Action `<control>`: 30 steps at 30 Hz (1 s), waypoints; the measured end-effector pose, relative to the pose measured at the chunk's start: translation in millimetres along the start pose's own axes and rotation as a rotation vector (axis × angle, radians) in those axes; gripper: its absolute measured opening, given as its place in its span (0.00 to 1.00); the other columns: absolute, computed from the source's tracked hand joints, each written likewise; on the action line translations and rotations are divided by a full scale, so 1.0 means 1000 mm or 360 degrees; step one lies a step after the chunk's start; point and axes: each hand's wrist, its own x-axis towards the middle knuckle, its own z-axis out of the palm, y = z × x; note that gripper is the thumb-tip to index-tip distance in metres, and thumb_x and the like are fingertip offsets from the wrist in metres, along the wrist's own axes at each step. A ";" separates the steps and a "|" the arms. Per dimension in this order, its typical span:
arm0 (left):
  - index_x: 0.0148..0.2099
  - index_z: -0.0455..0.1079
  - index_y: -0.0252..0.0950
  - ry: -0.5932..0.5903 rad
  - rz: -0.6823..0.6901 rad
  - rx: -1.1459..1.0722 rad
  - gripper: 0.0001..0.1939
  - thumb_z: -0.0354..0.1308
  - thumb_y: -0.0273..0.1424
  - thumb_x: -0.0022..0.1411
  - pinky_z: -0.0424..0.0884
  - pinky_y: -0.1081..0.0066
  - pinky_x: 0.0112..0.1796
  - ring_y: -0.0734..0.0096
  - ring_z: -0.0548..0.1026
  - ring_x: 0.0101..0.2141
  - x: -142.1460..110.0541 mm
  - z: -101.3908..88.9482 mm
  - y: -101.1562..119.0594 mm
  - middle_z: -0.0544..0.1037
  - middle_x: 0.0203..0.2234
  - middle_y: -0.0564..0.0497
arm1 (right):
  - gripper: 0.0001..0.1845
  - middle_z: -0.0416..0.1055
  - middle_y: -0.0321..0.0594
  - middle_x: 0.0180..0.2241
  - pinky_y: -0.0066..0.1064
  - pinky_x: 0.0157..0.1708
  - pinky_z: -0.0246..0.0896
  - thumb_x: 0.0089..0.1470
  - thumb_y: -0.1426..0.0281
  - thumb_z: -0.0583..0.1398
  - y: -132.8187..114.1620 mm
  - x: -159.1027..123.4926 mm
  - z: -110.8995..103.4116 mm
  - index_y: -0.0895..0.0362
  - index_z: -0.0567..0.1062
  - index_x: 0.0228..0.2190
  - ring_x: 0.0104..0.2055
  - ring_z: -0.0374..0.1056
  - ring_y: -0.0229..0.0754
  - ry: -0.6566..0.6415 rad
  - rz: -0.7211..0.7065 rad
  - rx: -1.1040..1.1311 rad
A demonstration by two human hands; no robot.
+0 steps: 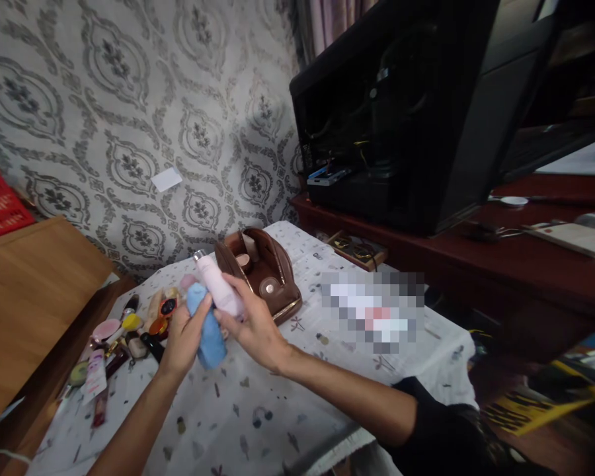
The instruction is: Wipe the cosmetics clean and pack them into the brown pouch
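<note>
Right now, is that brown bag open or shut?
Open: the brown bag's top gapes, showing its inside and a round container within.

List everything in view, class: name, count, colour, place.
Pale pink bottle: one, silver top, centre
Bottle: one, blue, beside it
Open zip bag: one, brown, tablecloth
Cosmetics: several, mixed, tablecloth's left
Tablecloth: one, patterned white, centre
Wallpaper: patterned grey, behind
Card: one, white, against wallpaper
Curtain: pinkish, top
Large case: one, black, desk
Desk: one, dark red, right
Shallow tray: one, brown, desk's edge
Wooden panel: one, tan, left
Pixelated area: unreadable
Smaller clutter: uncounted, mixed, sides
Left hand: one, bare, holding blue bottle
Right hand: one, bare, holding pink bottle
</note>
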 end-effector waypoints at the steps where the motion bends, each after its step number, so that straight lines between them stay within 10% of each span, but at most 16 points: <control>1: 0.33 0.71 0.35 -0.0055 -0.0017 -0.0034 0.19 0.61 0.47 0.59 0.67 0.74 0.25 0.69 0.72 0.24 0.002 0.005 -0.001 0.71 0.20 0.55 | 0.30 0.72 0.45 0.49 0.37 0.46 0.67 0.57 0.66 0.59 0.000 0.003 -0.007 0.56 0.63 0.60 0.45 0.70 0.45 0.0027 0.0012 -0.0007; 10: 0.60 0.62 0.38 -0.0349 0.0161 0.0161 0.22 0.52 0.40 0.67 0.73 0.69 0.33 0.68 0.75 0.30 0.008 0.028 -0.009 0.75 0.34 0.51 | 0.27 0.74 0.46 0.44 0.43 0.46 0.68 0.61 0.65 0.56 0.016 0.013 -0.042 0.55 0.64 0.61 0.48 0.69 0.50 0.0097 0.0073 -0.0328; 20: 0.57 0.66 0.37 -0.0218 0.1181 0.1638 0.23 0.47 0.22 0.61 0.71 0.61 0.49 0.55 0.71 0.52 0.027 0.023 -0.013 0.72 0.53 0.42 | 0.29 0.74 0.41 0.32 0.36 0.34 0.71 0.61 0.66 0.55 0.015 0.007 -0.046 0.58 0.60 0.62 0.30 0.71 0.42 0.0022 0.0274 -0.0098; 30: 0.52 0.66 0.36 -0.0178 0.1328 0.1469 0.17 0.47 0.22 0.63 0.68 0.60 0.55 0.58 0.70 0.55 0.027 0.014 -0.023 0.73 0.54 0.43 | 0.23 0.77 0.39 0.31 0.29 0.34 0.70 0.59 0.74 0.55 0.003 0.049 -0.070 0.61 0.65 0.56 0.27 0.73 0.38 -0.0055 0.0528 -0.0360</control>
